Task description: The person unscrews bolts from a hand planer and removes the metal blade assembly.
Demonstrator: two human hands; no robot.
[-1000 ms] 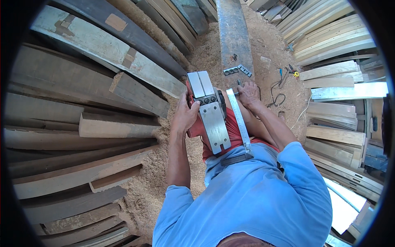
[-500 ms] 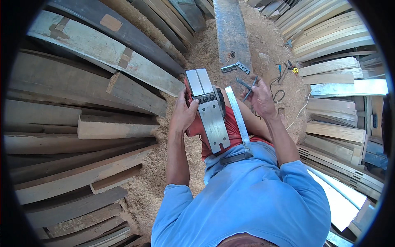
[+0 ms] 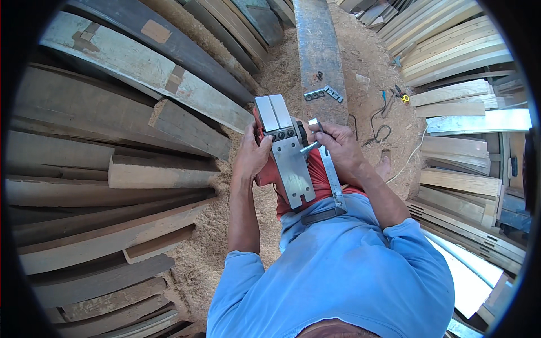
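An electric hand planer (image 3: 293, 177) lies upside down over my lap, its metal sole facing up and several bolts showing across the middle gap. My left hand (image 3: 251, 152) is closed round its red body on the left side, thumb beside the bolts. In my right hand (image 3: 341, 147) is a T-shaped metal wrench (image 3: 309, 148), held at the planer's right edge; one end points toward the sole. Whether it touches the planer I cannot tell. A try square (image 3: 332, 183) rests on my lap just right of the planer, its blade partly behind my right hand.
Ahead, a long plank (image 3: 319, 50) carries two slotted metal pieces (image 3: 314, 94) and small dark bits. Pliers (image 3: 403, 97) with yellow handles and a dark cord (image 3: 374, 127) lie on the sawdust floor at right. Stacked timber (image 3: 158, 174) lines both sides.
My right hand has moved left and down, bringing the wrench from beyond the try square to the planer's right edge. The left hand and planer have stayed put.
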